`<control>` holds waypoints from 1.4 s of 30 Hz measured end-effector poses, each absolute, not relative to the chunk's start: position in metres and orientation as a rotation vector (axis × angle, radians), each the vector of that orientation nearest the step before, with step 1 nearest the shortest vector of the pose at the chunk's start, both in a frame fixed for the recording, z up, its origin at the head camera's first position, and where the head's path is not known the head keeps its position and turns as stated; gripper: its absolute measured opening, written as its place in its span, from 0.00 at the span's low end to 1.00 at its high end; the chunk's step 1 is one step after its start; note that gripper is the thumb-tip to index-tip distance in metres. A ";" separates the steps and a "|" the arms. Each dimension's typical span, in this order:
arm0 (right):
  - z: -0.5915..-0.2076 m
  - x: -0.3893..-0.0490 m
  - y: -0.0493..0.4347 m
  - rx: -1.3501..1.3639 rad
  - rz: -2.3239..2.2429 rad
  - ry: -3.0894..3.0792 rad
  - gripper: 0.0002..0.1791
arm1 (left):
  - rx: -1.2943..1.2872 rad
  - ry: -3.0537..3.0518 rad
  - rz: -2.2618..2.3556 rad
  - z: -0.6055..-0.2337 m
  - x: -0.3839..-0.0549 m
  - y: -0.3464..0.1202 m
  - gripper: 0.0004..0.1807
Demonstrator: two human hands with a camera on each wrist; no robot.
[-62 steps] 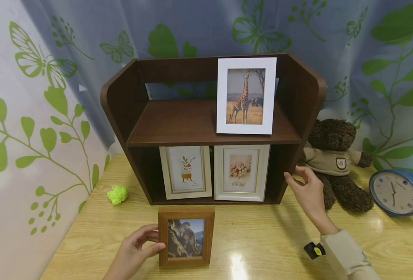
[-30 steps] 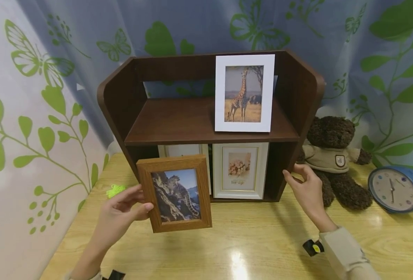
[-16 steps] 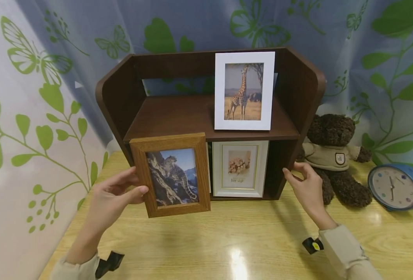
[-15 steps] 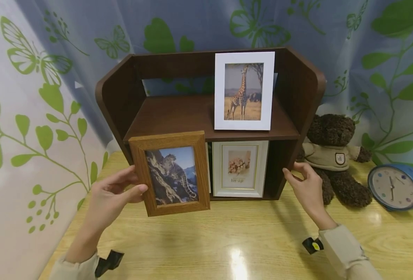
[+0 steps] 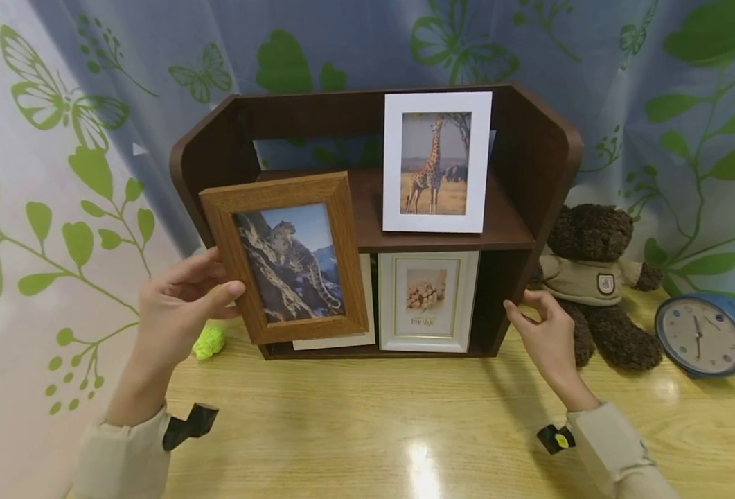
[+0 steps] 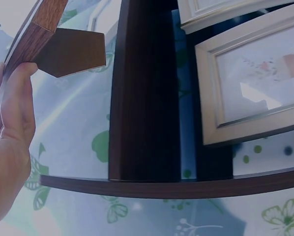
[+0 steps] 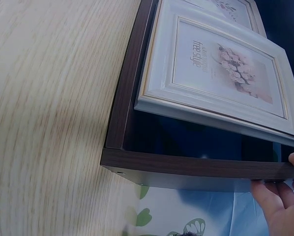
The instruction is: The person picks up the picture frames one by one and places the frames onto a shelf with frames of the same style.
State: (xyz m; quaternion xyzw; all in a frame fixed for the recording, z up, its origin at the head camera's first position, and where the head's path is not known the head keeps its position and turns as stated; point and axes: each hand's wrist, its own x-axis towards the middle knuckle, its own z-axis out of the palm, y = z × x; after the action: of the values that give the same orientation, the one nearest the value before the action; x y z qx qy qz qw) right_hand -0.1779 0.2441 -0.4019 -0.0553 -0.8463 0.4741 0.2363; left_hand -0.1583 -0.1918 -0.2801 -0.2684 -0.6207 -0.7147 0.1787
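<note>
My left hand pinches the left edge of a brown wooden picture frame with a snow leopard photo. The frame is raised in front of the dark brown shelf, tilted a little, and its stand sticks out behind in the left wrist view. My right hand grips the front edge of the shelf's right side panel, thumb on the inner side. A white frame with a giraffe photo stands on the upper board at right. Below it stands a cream frame with a flower print; another cream frame beside it is mostly hidden.
A bright green yarn ball lies on the wooden table left of the shelf. To the right sit a brown teddy bear and a blue alarm clock. A leaf-printed curtain hangs close behind.
My left hand has lifted the wooden frame off the table, up and leftward, to the height of the upper board. The right hand stays on the side panel.
</note>
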 end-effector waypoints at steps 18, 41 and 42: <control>-0.399 -0.178 0.244 -0.138 1.351 -2.316 0.18 | -0.588 -1.842 -1.933 -0.244 -0.179 -0.185 0.23; -0.399 -0.177 0.243 -0.163 1.357 -2.319 0.18 | -0.522 -1.884 -1.924 -0.227 -0.231 -0.173 0.27; -0.399 -0.176 0.243 -0.166 1.360 -2.320 0.18 | -0.523 -1.883 -1.919 -0.228 -0.232 -0.172 0.27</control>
State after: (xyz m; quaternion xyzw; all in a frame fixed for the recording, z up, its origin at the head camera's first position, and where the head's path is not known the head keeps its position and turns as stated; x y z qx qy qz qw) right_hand -0.1765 0.2434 -0.3992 -0.0599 -0.8396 0.4921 0.2220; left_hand -0.2325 -0.1723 -0.2276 -0.1872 -0.6735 -0.6866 0.2000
